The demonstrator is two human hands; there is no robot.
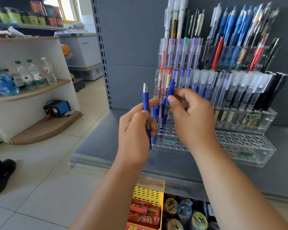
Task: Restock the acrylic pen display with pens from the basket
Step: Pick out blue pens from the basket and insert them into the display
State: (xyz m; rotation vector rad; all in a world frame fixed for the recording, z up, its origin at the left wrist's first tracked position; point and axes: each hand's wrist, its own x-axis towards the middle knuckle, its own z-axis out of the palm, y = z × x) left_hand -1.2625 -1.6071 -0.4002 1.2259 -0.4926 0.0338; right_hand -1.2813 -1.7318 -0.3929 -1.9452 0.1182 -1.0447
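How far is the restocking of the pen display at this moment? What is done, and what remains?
Done: a few blue pens already stand at the left end of the front rows of the acrylic display. In hand: the left hand grips a blue pen, tip up, and the right hand pinches a second blue pen above those rows. Left: most front holes are empty.

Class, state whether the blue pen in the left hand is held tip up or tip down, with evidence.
Tip up: the blue pen points its silver cone upward above the left hand, which grips its barrel.
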